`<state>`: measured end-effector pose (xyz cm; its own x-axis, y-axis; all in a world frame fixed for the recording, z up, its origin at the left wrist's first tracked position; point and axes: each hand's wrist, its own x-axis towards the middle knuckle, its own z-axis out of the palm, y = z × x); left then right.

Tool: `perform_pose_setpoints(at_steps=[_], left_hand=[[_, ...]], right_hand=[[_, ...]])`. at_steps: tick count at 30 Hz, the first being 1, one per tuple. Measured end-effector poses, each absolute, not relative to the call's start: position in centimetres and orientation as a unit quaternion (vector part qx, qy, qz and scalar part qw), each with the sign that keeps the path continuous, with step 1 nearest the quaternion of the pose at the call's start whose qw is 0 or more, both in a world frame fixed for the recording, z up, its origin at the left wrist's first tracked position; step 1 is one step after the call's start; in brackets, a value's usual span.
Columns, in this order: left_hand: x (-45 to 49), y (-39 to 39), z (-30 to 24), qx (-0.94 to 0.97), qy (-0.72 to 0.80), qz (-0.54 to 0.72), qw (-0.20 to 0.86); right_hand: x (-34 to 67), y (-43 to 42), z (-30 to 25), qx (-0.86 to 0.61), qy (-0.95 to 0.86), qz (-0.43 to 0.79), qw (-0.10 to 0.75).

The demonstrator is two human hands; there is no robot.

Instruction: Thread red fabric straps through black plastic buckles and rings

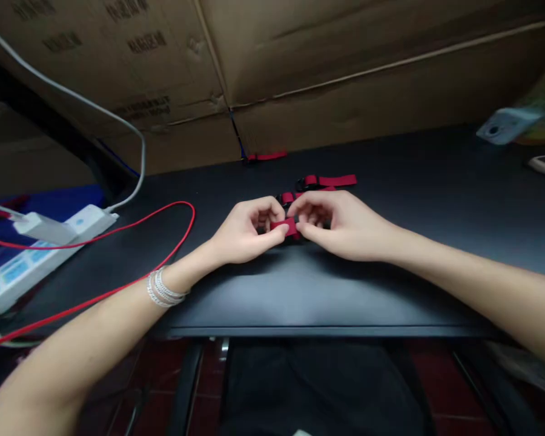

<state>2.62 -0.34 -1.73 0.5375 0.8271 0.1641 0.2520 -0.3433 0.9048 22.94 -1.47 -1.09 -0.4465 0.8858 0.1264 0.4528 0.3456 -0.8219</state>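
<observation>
Cardboard cartons (118,60) stand along the far side of your dark worktop (318,290), with a white power strip (86,221) and a looping red cable (188,233) off to your left (a small red strip (267,156) lies at the worktop's far edge). Your left hand (243,233), silver bangles (163,287) at its wrist, and your right hand (340,224) meet near the middle of the worktop, each grip clamped on a red webbing strap (285,227) held just above the surface. Just beyond your hands lies a further length of red webbing (329,180), with a black buckle (303,183) at one end.
</observation>
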Motion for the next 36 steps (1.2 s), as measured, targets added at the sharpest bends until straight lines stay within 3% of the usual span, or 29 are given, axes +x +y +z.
perform_pose_setpoints(at_steps=[36], left_hand=[[2.44, -0.13, -2.01, 0.785, 0.368, 0.298, 0.399]], right_hand=[[23.15, -1.47, -1.13, -0.426, -0.802, 0.322, 0.269]])
